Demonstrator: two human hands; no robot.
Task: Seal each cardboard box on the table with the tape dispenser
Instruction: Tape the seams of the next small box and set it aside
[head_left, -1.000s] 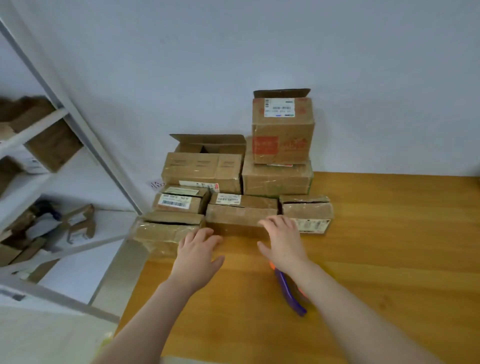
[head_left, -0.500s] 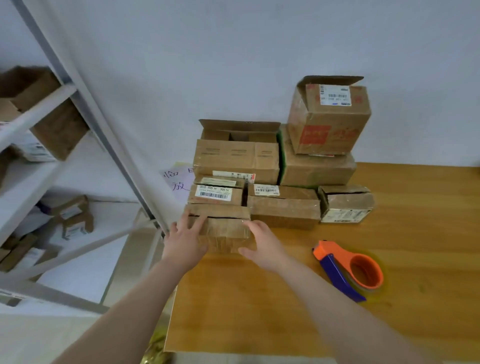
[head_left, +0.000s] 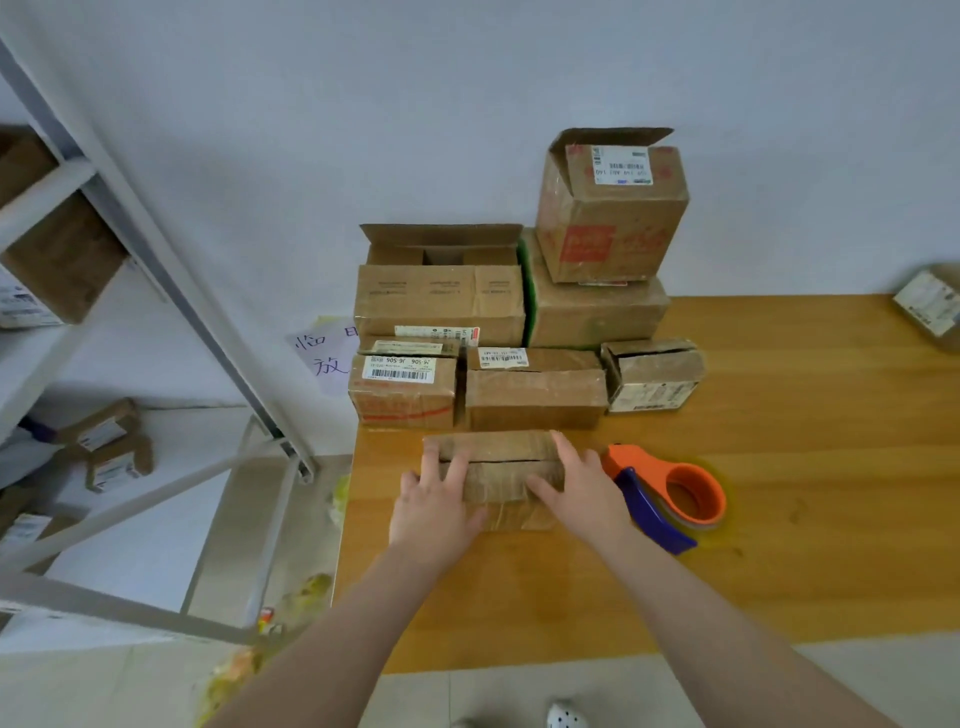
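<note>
A small flat cardboard box (head_left: 496, 452) lies on the wooden table (head_left: 805, 519) near its left front, its top flaps meeting along a dark seam. My left hand (head_left: 434, 509) holds its left end, fingers over the top and thumb on the near face. My right hand (head_left: 582, 493) holds the right end the same way. The orange and blue tape dispenser (head_left: 675, 493) lies on the table just right of my right hand, untouched.
Several more boxes are piled against the wall behind: an open-flapped box (head_left: 441, 296), a red-printed box (head_left: 613, 218) stacked high, and low ones (head_left: 535, 395) in front. Another box (head_left: 930, 306) sits at the far right. A metal shelf frame (head_left: 156, 249) stands left of the table's edge.
Both hands took the flat box from the pile's left front and drew it toward me and rightward. My view has shifted left, so the dispenser shows fully.
</note>
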